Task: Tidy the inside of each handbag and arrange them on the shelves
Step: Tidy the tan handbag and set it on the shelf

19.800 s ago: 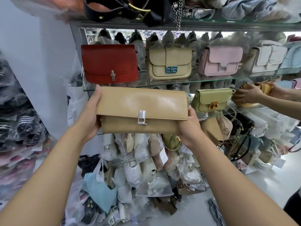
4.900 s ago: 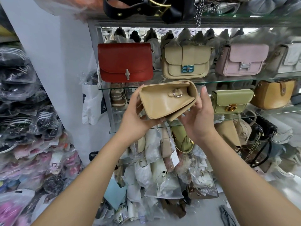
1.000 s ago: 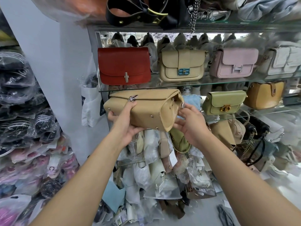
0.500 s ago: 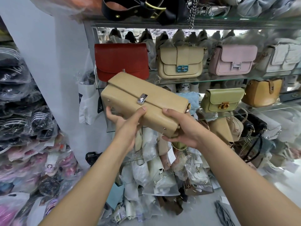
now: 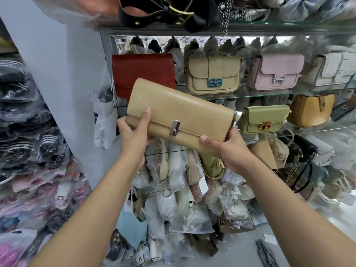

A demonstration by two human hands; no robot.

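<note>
I hold a long tan clutch handbag (image 5: 181, 114) with a silver clasp in front of the glass shelves, its flap facing me and its left end tilted up. My left hand (image 5: 134, 132) grips its lower left end, thumb across the front. My right hand (image 5: 227, 149) grips the lower right corner from below, thumb on the front edge. The bag partly hides the red handbag (image 5: 142, 72) on the upper glass shelf (image 5: 269, 93). The bag's inside is hidden.
On the upper shelf stand a beige bag with a blue clasp (image 5: 212, 75), a pink bag (image 5: 274, 71) and a white bag (image 5: 333, 69). A green bag (image 5: 264, 120) and a mustard bag (image 5: 312, 109) sit one shelf lower. Plastic-wrapped bags (image 5: 183, 199) fill the lower shelves and the left (image 5: 25, 135).
I have turned the tan bag so its flap and clasp face me, and raised it in front of the red bag. Both thumbs now lie on its front.
</note>
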